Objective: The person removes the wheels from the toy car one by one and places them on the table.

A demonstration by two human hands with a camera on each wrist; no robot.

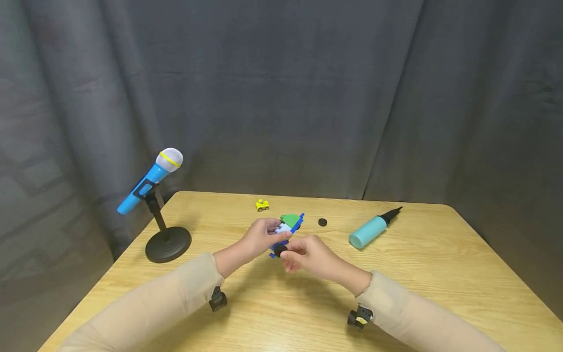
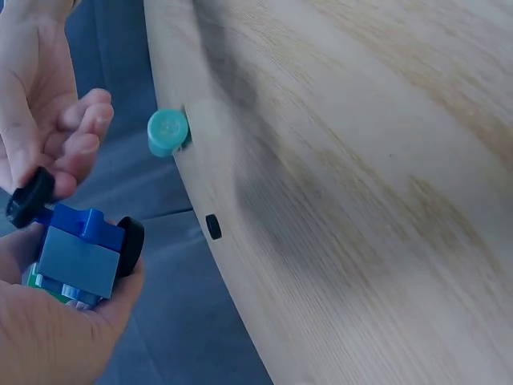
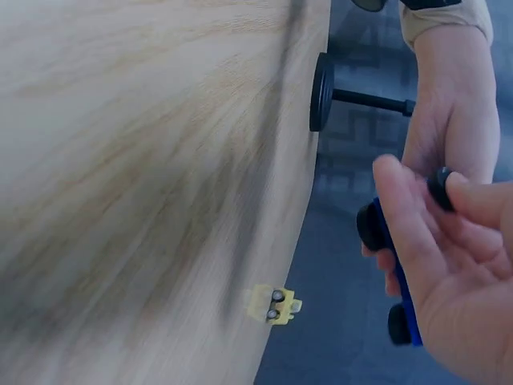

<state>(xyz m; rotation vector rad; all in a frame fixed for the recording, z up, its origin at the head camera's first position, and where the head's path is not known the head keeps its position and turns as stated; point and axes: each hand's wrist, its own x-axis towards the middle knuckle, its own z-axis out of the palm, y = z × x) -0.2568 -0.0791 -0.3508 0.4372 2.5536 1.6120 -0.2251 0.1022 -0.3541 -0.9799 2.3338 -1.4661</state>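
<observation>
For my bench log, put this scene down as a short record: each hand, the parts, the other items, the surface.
Left hand: holds a blue-and-green toy vehicle
Right hand: pinches a black wheel at the vehicle
Wheel fit: cannot tell whether fully seated
Loose part: one black disc, on the table
Yellow toy car: beyond the left hand
Microphone: blue, tilted on a black stand, person's left
Teal cylinder: black-tipped, lying, person's right
Table: light wood
</observation>
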